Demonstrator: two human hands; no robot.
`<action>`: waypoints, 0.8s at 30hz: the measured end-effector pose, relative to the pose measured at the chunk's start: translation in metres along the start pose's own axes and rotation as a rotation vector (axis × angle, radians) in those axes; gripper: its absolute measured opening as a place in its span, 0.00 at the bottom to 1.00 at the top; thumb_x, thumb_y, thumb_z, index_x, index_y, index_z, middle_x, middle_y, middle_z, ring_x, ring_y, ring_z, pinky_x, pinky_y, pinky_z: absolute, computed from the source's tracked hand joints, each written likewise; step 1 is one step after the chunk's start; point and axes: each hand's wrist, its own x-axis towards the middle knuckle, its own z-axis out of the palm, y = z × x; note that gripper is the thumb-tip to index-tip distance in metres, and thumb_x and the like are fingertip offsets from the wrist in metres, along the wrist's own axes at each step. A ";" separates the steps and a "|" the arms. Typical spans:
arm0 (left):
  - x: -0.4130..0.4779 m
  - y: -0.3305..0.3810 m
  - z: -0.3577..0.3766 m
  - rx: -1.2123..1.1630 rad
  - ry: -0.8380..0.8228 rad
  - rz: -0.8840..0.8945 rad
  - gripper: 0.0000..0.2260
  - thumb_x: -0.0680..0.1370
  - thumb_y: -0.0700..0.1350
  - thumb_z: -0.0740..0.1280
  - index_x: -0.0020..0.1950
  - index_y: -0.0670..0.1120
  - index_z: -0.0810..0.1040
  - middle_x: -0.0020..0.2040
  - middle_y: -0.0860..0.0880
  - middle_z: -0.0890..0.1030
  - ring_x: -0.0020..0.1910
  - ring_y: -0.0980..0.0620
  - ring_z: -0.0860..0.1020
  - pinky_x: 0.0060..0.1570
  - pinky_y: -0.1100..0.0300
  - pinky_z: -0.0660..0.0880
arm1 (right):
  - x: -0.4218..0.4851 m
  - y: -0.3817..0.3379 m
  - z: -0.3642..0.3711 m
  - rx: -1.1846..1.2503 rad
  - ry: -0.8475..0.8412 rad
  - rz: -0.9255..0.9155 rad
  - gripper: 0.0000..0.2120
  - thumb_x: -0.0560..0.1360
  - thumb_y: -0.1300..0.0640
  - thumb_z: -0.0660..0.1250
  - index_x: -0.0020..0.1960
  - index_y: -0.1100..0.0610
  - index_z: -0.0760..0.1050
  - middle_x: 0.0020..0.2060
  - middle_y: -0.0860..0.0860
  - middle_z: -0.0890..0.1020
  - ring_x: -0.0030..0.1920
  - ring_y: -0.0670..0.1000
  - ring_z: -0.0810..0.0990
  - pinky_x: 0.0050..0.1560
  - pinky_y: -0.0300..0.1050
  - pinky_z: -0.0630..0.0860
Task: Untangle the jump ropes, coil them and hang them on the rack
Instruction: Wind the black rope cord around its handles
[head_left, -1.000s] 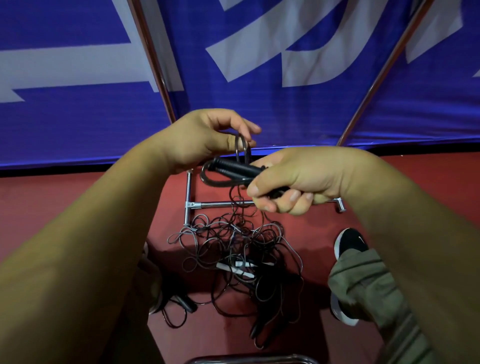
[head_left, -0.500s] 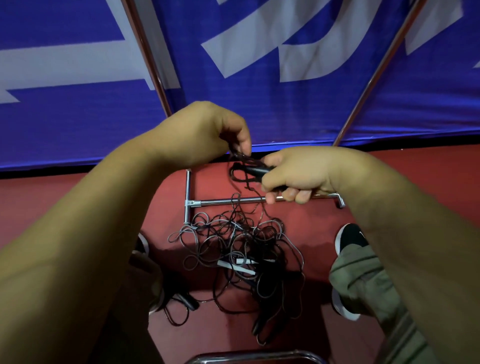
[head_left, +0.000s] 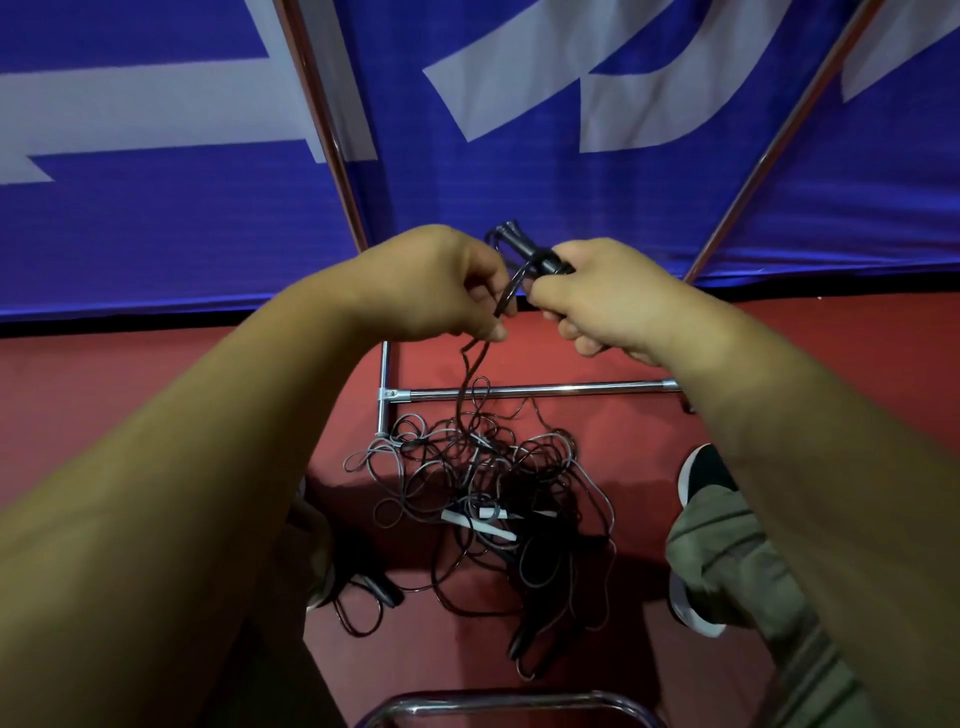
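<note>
Two hands, raised side by side above the floor (head_left: 156, 415). Right hand (head_left: 602, 296): fingers closed around a pair of black rope handles (head_left: 524, 249), handle ends pointing up and to the left. Left hand (head_left: 441, 286): fingers pinched shut on a black cord (head_left: 470, 374) just beside the handles; the cord hangs down from the pinch into the pile. Pile of tangled jump ropes (head_left: 483, 488): black and grey cords in loose loops on the red floor, between the person's shoes, with white handles (head_left: 478, 522) lying among them. Chrome rack (head_left: 540, 391): base bar lying across the floor just behind the pile, two uprights rising on either side. Blue banner (head_left: 519, 171) with white shapes behind the rack.
</note>
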 end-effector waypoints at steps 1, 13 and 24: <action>0.000 0.001 0.000 -0.034 -0.004 -0.021 0.07 0.74 0.47 0.81 0.46 0.52 0.84 0.39 0.51 0.85 0.38 0.53 0.84 0.36 0.66 0.78 | 0.000 -0.001 -0.001 0.019 0.005 -0.014 0.05 0.78 0.61 0.66 0.53 0.60 0.78 0.35 0.52 0.79 0.28 0.49 0.71 0.26 0.42 0.67; 0.009 0.022 0.015 -0.520 0.192 -0.304 0.09 0.84 0.42 0.66 0.53 0.39 0.84 0.35 0.40 0.82 0.30 0.50 0.84 0.30 0.62 0.80 | -0.005 -0.009 -0.002 0.535 -0.099 -0.103 0.03 0.82 0.61 0.69 0.55 0.58 0.78 0.37 0.52 0.74 0.31 0.47 0.63 0.25 0.40 0.57; -0.002 0.002 -0.019 -0.419 0.150 -0.052 0.11 0.76 0.54 0.75 0.50 0.47 0.88 0.42 0.48 0.85 0.41 0.58 0.80 0.46 0.65 0.77 | -0.012 -0.019 -0.012 0.755 -0.099 -0.030 0.32 0.81 0.34 0.67 0.69 0.61 0.78 0.36 0.49 0.73 0.30 0.45 0.60 0.25 0.38 0.55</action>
